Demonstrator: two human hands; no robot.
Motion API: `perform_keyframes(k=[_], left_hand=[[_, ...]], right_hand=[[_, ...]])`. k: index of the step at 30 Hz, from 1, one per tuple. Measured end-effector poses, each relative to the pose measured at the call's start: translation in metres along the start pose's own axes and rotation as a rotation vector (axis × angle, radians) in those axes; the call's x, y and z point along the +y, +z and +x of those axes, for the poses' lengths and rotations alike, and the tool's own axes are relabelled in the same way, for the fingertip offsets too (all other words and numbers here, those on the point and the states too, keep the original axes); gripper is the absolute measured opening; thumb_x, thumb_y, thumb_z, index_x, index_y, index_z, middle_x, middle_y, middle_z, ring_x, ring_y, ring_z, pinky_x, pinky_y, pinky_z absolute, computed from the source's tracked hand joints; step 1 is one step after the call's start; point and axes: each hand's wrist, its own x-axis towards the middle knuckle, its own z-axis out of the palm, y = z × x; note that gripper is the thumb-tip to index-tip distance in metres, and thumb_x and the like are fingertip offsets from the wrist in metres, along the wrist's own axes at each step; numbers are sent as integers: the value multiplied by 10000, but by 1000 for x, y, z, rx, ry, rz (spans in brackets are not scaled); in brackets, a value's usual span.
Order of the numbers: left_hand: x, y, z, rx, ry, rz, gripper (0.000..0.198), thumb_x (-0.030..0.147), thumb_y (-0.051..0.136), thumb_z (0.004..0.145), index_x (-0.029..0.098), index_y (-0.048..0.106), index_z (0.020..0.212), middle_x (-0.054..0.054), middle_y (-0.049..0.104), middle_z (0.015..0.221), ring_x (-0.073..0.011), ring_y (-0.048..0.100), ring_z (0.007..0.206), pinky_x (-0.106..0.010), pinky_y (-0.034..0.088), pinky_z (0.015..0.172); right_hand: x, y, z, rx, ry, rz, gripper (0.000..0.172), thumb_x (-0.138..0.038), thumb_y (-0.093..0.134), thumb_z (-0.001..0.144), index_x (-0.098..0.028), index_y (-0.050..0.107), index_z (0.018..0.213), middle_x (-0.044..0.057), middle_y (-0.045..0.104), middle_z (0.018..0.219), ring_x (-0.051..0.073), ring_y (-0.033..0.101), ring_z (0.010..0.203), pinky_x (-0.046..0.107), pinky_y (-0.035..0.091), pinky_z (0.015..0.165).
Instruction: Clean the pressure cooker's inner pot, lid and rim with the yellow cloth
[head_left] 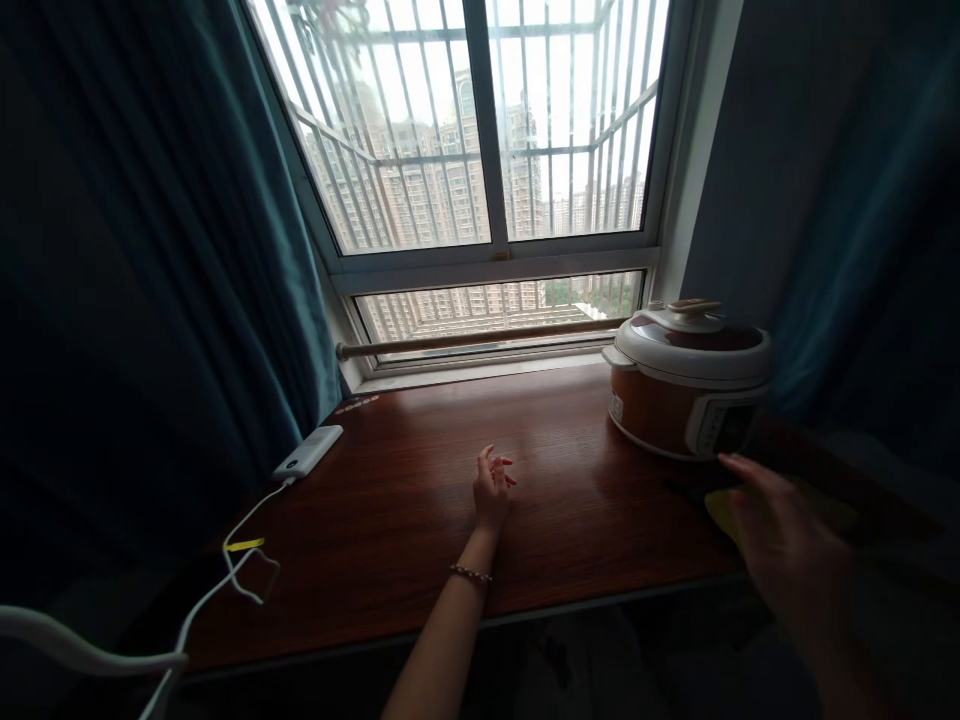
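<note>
Two hands: we see both over the desk (pixel 420 480), well apart from each other, neither holding anything.
Left hand (pixel 491 490): laid on the wood mid-desk, fingers loose, slightly curled and spread, nails reddish; nothing in its grasp.
Bracelet (pixel 470 574): a beaded band on the left wrist, behind the fingers, toward us.
Right hand (pixel 784 545): blurred, near the desk's right end, fingers stretched out and unclosed, gripping nothing; we cannot tell whether they touch anything.
Cooker (pixel 686 385): stands on the desk just beyond the right fingertips and well to the right of the left fingers.
Cooker's look: round and squat, orange-brown body, white lid with a dark red ring and a tan handle across the top, lid down.
Panel (pixel 727 425): white with a dark display, on the cooker's side that faces the right fingertips.
Yellow item (pixel 720 510): flat and pale, lying under and just left of the right fingers, partly hidden; we cannot tell what it is.
Power bank (pixel 308 452): white and flat, well to the left of the left fingers.
Cable (pixel 225 580): white, trailing from the power bank toward us.
Window (pixel 480 130): barred, beyond all the fingertips.
</note>
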Motion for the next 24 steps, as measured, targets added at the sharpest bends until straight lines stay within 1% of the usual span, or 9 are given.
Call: perform_keyframes(k=[3,5,7,8,10,14,18,21,24], left_hand=[[0,0,0,3,5,6,406,431,321,891,176,385,1201,-26,639,845,-89,584,489,-232,474,502],[1,1,0,-2,10,16,401,427,324,891,177,388,1197,-24,640,835,-89,583,488,-232,476,508],[1,1,-1,-9,14,30,397,422,321,893,178,386,1199,-25,640,832,-92,584,493,-234,478,512],[1,1,-1,-11,15,39,396,418,317,894,178,383,1202,-26,639,833,-93,585,498,-235,479,518],[1,1,-1,-13,15,58,396,412,307,898,177,374,1209,-27,638,837,-94,586,506,-239,480,528],[2,-1,-1,-5,15,110,390,405,300,898,172,383,1199,-28,641,831,-103,591,517,-248,480,545],[13,-1,-5,14,38,181,359,364,296,902,170,391,1188,-47,651,857,-137,628,636,-290,497,629],[36,7,-19,-22,80,238,342,327,313,900,183,399,1198,-72,658,927,-171,639,785,-340,497,730],[65,30,-50,-146,141,293,316,320,369,879,191,492,1140,-94,652,1006,-204,618,924,-384,470,847]], right_hand=[[51,27,-33,-115,60,-81,604,-603,284,860,-139,578,1113,144,617,1103,281,580,1023,411,476,860],[82,47,-60,-204,142,-140,670,-631,245,850,-105,601,1063,169,640,1043,308,606,968,439,493,825],[95,62,-82,-246,106,-138,670,-619,241,858,-96,598,1078,176,617,1101,302,576,1039,435,469,887],[94,67,-89,-259,81,-128,654,-604,247,865,-97,599,1083,174,610,1120,294,563,1066,431,457,910],[75,74,-97,-292,43,-100,602,-563,269,882,-107,607,1086,163,611,1128,282,552,1089,430,450,924],[4,91,-98,-429,15,36,504,-467,316,904,-112,620,1094,157,606,1147,280,546,1105,440,456,922],[-62,105,-97,-569,35,368,431,-392,337,913,-141,612,1131,125,598,1171,261,534,1125,442,429,965],[-81,104,-92,-596,67,671,412,-376,363,912,-169,548,1216,83,531,1267,224,476,1192,409,405,1000],[-72,97,-90,-471,121,692,402,-363,369,907,-164,547,1208,94,507,1292,225,448,1217,427,366,1028]])
